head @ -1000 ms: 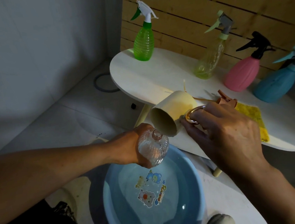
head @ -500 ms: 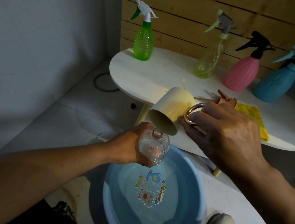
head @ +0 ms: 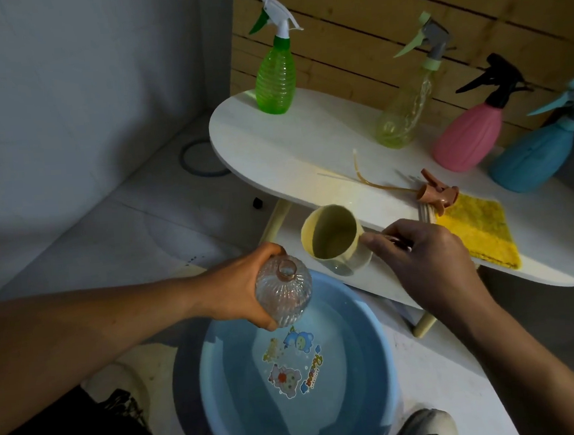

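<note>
My left hand [head: 239, 286] grips a clear ribbed bottle [head: 285, 294] with an open neck, holding it over the far rim of a blue basin [head: 387, 374] with water and cartoon stickers inside. My right hand [head: 422, 258] holds a cream cup [head: 334, 244] by its handle, just right of the bottle's neck. The cup is nearly upright, mouth facing me, at the near edge of the white table [head: 308, 154]. A brown spray head [head: 436, 193] with a thin tube lies on the table beyond my right hand.
On the table stand a green spray bottle [head: 275, 81], a pale yellow one [head: 404, 115], a pink one [head: 471, 137] and a blue one [head: 535, 160]. A yellow cloth [head: 479, 233] lies by the near edge. A shoe [head: 422, 428] sits beside the basin.
My right hand has turned the cup from tilted over the bottle's neck back toward upright and drawn it slightly right. The bottle in my left hand has stayed over the basin.
</note>
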Demonstrator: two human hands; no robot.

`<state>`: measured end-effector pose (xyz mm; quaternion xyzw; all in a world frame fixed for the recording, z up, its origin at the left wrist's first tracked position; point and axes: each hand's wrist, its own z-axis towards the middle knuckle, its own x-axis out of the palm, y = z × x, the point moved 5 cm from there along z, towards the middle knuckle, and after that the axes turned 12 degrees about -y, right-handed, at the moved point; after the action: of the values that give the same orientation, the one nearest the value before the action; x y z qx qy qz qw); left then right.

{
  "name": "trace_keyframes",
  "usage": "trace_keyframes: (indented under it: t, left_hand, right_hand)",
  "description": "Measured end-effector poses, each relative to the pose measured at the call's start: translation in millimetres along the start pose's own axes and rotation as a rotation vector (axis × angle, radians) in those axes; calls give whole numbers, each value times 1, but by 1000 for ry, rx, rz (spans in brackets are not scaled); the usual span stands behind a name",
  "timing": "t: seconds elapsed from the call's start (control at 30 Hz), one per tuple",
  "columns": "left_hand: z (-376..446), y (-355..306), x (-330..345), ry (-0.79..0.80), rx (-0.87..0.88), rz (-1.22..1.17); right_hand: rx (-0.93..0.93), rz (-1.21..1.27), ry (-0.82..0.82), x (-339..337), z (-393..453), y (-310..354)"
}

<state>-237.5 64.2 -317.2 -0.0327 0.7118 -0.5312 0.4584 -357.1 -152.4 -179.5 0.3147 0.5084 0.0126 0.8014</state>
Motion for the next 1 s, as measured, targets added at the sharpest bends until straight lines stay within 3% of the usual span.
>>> trace_keyframes:
  t: [0.27,0.47,0.57,0.83,1.0]
  left_hand:
    - [-7,0,3,64,1,18]
    - [-9,2,4,90,-17,-38]
    - [-9,4,5,69,-29,-75]
    - [-4,7,6,3,-70,-78]
    - [-2,9,6,-6,-81,-17]
  right_hand:
    - [194,84,279,52,1,-57]
    - [273,-68,511,112,-16,-102]
    - [214,-172,633,147,-40,-121]
    - [-58,-500,726,196,-89,-147]
    - [-117,-588,786,208,-95,-159]
